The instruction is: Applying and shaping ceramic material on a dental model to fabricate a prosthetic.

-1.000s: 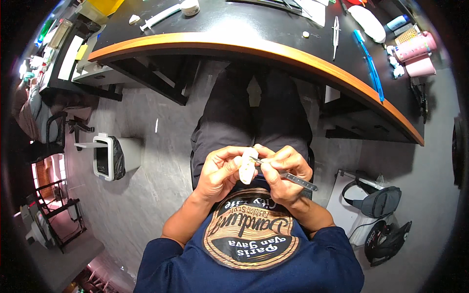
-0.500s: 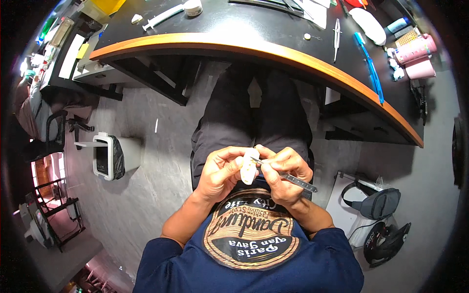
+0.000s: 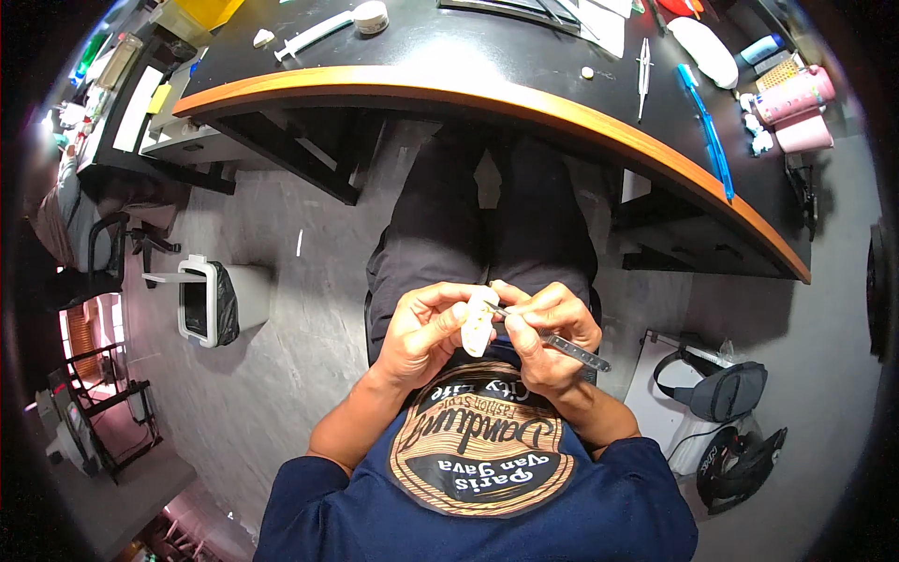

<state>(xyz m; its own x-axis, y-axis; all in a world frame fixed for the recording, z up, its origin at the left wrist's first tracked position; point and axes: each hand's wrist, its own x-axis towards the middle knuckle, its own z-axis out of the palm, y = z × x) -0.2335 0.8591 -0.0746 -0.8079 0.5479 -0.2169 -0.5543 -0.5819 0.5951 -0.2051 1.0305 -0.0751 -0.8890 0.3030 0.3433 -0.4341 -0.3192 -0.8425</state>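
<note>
Above my lap, my left hand [image 3: 420,332] pinches a small off-white piece [image 3: 476,335] that looks like a plaster dental cast, with its long side upright between thumb and fingers. My right hand [image 3: 551,339] grips a scalpel [image 3: 582,353] like a pen. Its flat grey metal handle sticks out past the fingers to the lower right. The narrow tip reaches the upper part of the cast, and the right fingertips sit close beside it. Fine detail on the cast is washed out by bright light.
Ahead stands a black desk with an orange-brown edge [image 3: 412,77]. On it lie a syringe [image 3: 314,36], a round white jar [image 3: 371,17], tweezers [image 3: 643,80] and a blue tool [image 3: 707,131]. A bin [image 3: 208,300] stands left on the floor; a grey bag [image 3: 730,391] lies right.
The scalpel and my right hand have shifted very slightly to the right. My left hand keeps the cast in nearly the same place.
</note>
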